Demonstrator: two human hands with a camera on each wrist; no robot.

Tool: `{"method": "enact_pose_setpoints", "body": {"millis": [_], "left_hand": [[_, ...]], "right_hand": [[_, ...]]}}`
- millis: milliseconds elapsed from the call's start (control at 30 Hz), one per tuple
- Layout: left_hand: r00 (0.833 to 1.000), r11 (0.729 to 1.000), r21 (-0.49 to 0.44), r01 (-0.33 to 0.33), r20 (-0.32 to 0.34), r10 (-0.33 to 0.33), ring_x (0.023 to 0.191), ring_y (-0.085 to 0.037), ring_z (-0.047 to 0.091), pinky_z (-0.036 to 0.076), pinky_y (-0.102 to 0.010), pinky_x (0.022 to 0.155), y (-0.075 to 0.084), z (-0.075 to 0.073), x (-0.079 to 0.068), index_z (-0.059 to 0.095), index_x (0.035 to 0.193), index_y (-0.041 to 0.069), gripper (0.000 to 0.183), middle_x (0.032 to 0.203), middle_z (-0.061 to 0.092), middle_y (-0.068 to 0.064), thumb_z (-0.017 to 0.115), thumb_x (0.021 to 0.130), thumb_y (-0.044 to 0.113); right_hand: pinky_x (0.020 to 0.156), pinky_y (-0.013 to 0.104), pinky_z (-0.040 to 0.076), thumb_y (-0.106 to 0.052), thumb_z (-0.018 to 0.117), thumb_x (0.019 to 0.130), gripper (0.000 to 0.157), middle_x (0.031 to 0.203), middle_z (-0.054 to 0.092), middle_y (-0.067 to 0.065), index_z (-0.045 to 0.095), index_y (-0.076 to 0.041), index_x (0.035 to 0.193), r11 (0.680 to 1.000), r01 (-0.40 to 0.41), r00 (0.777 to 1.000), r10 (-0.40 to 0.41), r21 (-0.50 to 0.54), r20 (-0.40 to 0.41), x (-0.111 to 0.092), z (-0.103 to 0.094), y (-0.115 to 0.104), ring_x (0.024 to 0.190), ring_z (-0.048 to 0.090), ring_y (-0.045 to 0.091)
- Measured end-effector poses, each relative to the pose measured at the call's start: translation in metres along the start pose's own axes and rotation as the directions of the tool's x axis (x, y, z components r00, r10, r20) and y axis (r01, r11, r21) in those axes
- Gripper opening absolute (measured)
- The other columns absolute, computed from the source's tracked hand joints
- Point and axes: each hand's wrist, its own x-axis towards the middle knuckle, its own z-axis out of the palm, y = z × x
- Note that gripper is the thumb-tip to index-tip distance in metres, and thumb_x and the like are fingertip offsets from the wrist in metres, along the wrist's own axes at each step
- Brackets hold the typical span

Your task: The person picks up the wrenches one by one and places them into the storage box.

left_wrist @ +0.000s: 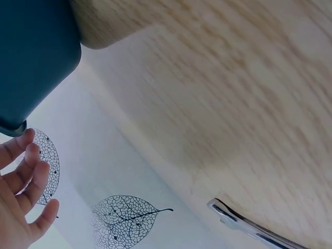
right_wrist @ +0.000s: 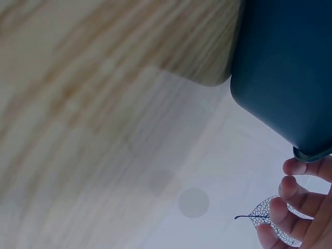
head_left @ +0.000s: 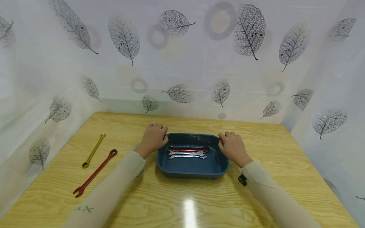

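Note:
A dark blue rectangular tray (head_left: 191,168) stands on the table before me. My left hand (head_left: 152,138) grips its rim at the far left corner, thumb over the edge. On the far right corner, my right hand (head_left: 232,146) holds the rim the same way. Both wrist views show fingertips (left_wrist: 27,136) curled up under the lip. Inside the tray lie a red wrench (head_left: 188,150) and several silver wrenches (head_left: 186,156), side by side and roughly lengthwise. Left of the tray, a long red combination wrench (head_left: 95,173) and a shorter yellow one (head_left: 94,151) lie slantwise on the table.
A chrome wrench (left_wrist: 249,228) lies on the table by my left wrist, mostly hidden in the head view. The wood-grain table (head_left: 188,196) is glossy. A pale leaf-print curtain (head_left: 182,63) encloses its back and sides.

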Motion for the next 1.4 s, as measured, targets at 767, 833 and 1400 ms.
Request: {"method": "enact_pose_setpoints", "body": {"millis": [767,833,1400], "left_hand": [[1.000,0.996,-0.084,0.017,0.013,-0.016,0.086,-0.026,0.058,0.045,-0.046,0.082,-0.004,-0.002,0.001,0.058,0.101,0.011,0.022,0.092,0.058,-0.008,0.061,0.083,0.022],[1.000,0.996,-0.093,0.016,0.014,-0.015,0.087,-0.026,0.058,0.045,-0.045,0.082,-0.004,-0.004,0.001,0.058,0.104,0.011,0.024,0.094,0.059,-0.008,0.062,0.083,0.022],[1.000,0.996,-0.085,-0.019,-0.002,0.018,0.094,-0.026,0.063,0.045,-0.047,0.090,-0.002,-0.028,-0.008,0.059,0.109,0.014,0.029,0.100,0.063,-0.007,0.063,0.082,0.023]], "right_hand": [[0.055,0.034,0.031,-0.014,0.057,0.087,0.007,0.069,0.050,0.008,0.057,-0.008,0.083,0.999,0.007,1.000,-0.006,-0.049,0.015,0.001,-0.006,-0.003,0.062,0.043,0.025],[0.055,0.034,0.031,-0.014,0.057,0.087,0.007,0.069,0.050,0.008,0.057,-0.008,0.083,0.999,0.003,1.000,-0.002,-0.050,0.019,0.001,-0.006,-0.003,0.062,0.043,0.024],[0.055,0.035,0.034,-0.015,0.057,0.087,0.007,0.069,0.051,0.008,0.058,-0.009,0.084,0.998,-0.001,1.000,0.003,-0.058,0.022,0.002,-0.002,-0.002,0.062,0.045,0.025]]}}
